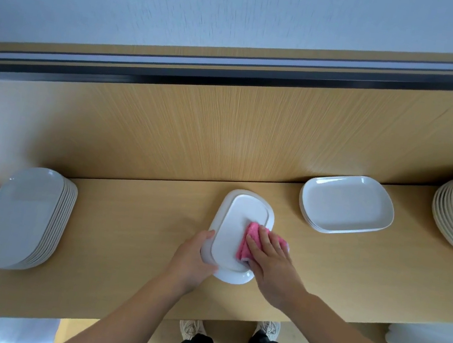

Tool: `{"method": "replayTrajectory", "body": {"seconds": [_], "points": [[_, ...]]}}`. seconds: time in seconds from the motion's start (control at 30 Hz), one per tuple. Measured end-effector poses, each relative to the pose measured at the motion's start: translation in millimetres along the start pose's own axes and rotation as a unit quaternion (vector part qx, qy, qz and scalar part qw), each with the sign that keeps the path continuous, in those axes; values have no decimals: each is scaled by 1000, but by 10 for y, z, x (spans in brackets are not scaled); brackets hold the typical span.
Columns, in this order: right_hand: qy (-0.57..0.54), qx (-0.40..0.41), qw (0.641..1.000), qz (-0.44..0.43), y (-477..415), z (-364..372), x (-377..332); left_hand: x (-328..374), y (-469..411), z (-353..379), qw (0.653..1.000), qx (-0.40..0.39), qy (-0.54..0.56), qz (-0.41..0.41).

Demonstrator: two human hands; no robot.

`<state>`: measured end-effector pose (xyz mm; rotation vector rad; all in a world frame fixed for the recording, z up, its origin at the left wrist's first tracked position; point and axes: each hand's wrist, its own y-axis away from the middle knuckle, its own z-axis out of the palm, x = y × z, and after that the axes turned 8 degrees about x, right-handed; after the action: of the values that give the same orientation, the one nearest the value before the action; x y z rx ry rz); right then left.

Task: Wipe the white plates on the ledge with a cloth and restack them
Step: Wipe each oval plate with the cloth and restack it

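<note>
At the middle of the ledge [122,229], a white plate [236,228] lies flat, seemingly base-up. The left hand [191,258] curls its fingers round the near-left rim; the right hand [271,264] presses the pink cloth [246,246] down with straight fingers. Best: sweep rim to rim, pinning the plate firmly.

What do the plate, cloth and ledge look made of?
Plate: glossy white, likely glazed ceramic or melamine; it shows sheen. Cloth: pink, fuzzy weave, probably microfibre. Ledge: matt light wood grain, perhaps laminate or veneer.
</note>
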<state>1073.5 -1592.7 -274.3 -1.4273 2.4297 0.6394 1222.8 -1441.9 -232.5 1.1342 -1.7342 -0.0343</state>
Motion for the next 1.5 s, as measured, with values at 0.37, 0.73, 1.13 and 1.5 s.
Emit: {"method": "replayTrajectory", "body": {"seconds": [0.37,0.73,1.13,1.5], "points": [[-99,0,995,-27,147,44,-80,18,-78,35,998,-20,57,-31],[-7,-30,995,-94,-16,-138,10,56,-177,-13,999,-40,32,2],[65,-67,996,-14,-271,-257,-125,33,-258,-2,998,-40,43,19],[2,-29,999,35,-690,-366,-77,15,-293,54,997,-66,37,0]]}}
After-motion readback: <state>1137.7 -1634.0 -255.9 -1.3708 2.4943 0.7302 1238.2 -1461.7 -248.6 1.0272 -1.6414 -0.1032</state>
